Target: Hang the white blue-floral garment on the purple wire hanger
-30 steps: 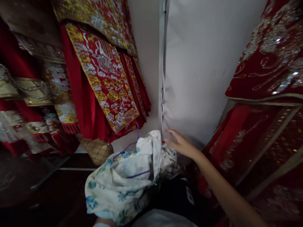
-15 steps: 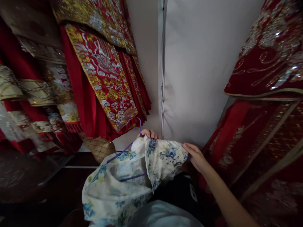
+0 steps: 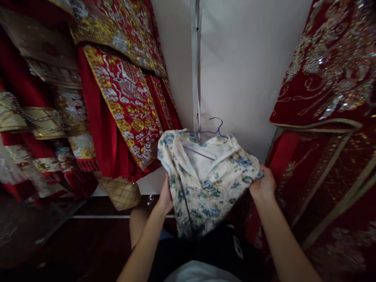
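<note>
A white garment with blue and green flowers [image 3: 210,188] hangs spread between my hands, its neckline facing up. A purple hanger [image 3: 217,127] sits inside it, with the hook above the collar and a bar showing across the neck opening. My left hand [image 3: 167,196] holds the garment's left side, its fingers mostly hidden by the cloth. My right hand [image 3: 264,183] is closed on the sleeve end at the right.
Red garments with gold and silver embroidery [image 3: 126,98] hang at the left, above a quilted gold piece [image 3: 120,192]. Beaded dark red garments [image 3: 323,78] hang at the right. A pale wall [image 3: 243,70] with a vertical strip and cable [image 3: 196,78] stands ahead.
The garment has been opened out and raised, and the hanger has shifted right inside it. My left hand has moved from behind the collar down to the garment's left side; my right hand has moved right.
</note>
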`<state>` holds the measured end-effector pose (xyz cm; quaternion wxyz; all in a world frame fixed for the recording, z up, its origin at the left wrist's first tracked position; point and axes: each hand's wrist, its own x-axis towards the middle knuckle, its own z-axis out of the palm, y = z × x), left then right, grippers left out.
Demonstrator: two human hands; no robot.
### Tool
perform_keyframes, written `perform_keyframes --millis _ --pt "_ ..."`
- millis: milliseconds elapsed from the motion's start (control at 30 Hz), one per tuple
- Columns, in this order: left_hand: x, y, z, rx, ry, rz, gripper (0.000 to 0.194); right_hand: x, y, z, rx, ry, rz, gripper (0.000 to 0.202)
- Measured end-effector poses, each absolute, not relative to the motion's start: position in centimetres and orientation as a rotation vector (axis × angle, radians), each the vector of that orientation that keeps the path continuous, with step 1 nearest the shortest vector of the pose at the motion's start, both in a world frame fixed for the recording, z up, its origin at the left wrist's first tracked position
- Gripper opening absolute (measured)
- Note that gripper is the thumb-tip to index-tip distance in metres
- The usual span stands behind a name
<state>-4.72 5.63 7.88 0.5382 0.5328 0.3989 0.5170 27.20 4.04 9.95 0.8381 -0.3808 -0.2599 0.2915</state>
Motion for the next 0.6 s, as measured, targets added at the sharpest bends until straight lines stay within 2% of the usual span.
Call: perform_keyframes --millis 67,100,300,600 --pt "-5.5 5.5 6.9 1.118 0.891 1.283 0.075 26.3 5.4 11.6 -0.739 -0.525 0.622 0.024" --pt "-5.8 5.4 6.4 1.031 0.871 1.320 0.077 25.7 6.0 12.4 -0.700 -0.502 0.633 0.023" --pt "-6.1 4.1 2.9 0.794 0.971 1.463 0.055 22.2 7.6 14.2 -0.584 -0.501 0.760 0.017" --pt "-5.7 0.4 -0.4 0.758 1.134 1.491 0.044 23.8 4.3 9.5 -0.703 -0.484 0.517 0.039"
